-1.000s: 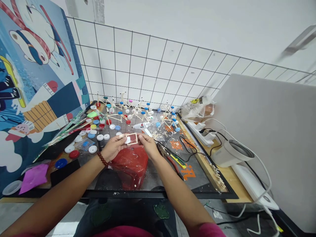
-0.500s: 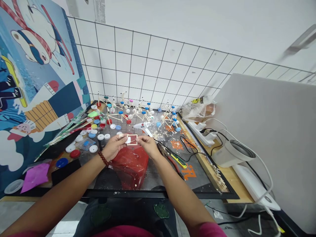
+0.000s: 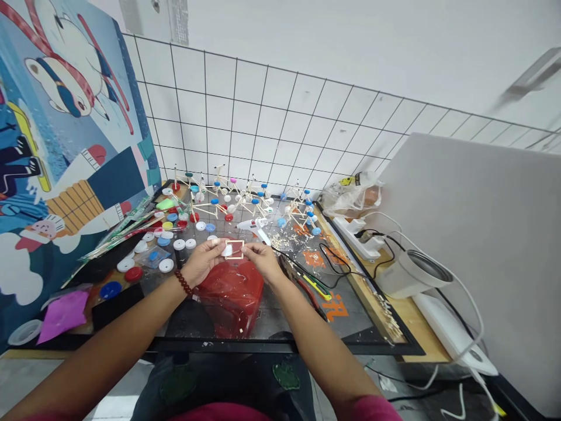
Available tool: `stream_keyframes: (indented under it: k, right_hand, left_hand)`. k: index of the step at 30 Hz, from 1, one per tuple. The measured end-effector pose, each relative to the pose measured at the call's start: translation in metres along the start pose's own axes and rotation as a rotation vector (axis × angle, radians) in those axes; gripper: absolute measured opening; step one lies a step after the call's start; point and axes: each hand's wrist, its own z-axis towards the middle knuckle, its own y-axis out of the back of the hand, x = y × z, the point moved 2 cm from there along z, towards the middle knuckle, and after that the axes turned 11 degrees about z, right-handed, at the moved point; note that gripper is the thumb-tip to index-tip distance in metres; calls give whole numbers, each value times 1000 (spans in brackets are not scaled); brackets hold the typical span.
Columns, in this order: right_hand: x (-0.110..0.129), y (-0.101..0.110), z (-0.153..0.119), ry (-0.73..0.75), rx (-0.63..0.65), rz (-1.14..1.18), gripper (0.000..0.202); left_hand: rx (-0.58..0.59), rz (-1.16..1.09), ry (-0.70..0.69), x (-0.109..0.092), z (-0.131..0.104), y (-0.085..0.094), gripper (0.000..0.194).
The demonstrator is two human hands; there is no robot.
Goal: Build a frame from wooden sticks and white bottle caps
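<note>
A small rectangular frame of pale wooden sticks (image 3: 235,241) is held between my two hands over a red plastic-covered block (image 3: 232,286). My left hand (image 3: 205,261), with a beaded bracelet at the wrist, pinches the frame's left side, where a small white piece (image 3: 228,250) shows. At the right side, my right hand (image 3: 262,257) is closed on the frame's edge with thumb and fingers. Just behind the hands lies a white glue gun (image 3: 252,224). What exactly the fingertips cover is hidden.
Several stick models with coloured bottle caps (image 3: 245,196) stand along the back grid. Loose caps (image 3: 166,265) lie at the left. Pliers (image 3: 307,286) and a yellow-green cutter (image 3: 316,286) are right of my hands, near a black cable (image 3: 333,272). A power strip (image 3: 362,237) sits farther right.
Both hands keep hold of the stick frame in nearly the same place. The view has shifted very slightly.
</note>
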Motion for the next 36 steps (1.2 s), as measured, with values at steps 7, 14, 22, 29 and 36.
stream_keyframes:
  k: [7,14,22,29,36]
  right_hand:
    - [0,2,0,38,-42,-15,35]
    - [9,30,9,165,-270,-146,37]
    - [17,46,46,70,-359,-821,44]
    - [14,36,48,62,-286,-811,15]
    - [31,37,26,165,-304,-559,37]
  left_hand:
    - [40,241,-131,-4,-3,0,62]
    - [-137,271,-229,-2,4,5,50]
    - [-310,172,-281,-3,20,19,55]
    - [-185,-25,-162,-12,10,15,49]
    - [-63,-309,91,-18,7,18,15]
